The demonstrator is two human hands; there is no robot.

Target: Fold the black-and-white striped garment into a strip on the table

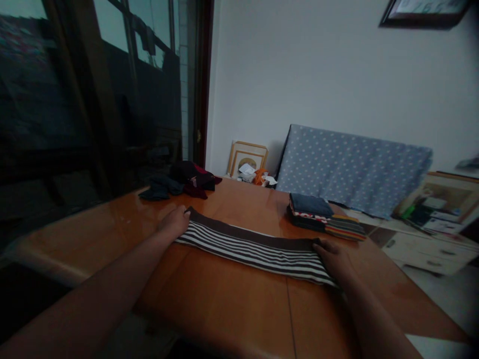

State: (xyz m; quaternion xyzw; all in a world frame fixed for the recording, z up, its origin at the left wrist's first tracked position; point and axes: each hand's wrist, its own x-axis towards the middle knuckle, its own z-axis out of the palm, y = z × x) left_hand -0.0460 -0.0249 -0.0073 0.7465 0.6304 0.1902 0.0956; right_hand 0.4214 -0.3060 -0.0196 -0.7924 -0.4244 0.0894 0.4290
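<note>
A striped piece of clothing [254, 249], brown and white with a plain brown band along its far edge, lies stretched in a long folded strip on the wooden table [232, 299]. My left hand [175, 222] pinches its far left corner. At the far right corner, my right hand [333, 254] grips the same cloth between thumb and fingers. The fabric looks taut between the two hands. What kind of garment it is, I cannot tell from this folded shape.
Folded clothes [309, 212] are stacked on the right of the table, beside a striped folded cloth [344, 227]. Dark crumpled clothes [190, 179] lie at the back left. Beyond the table are a cloth-covered object [352, 169], picture frames [247, 154] and a white drawer cabinet [430, 254].
</note>
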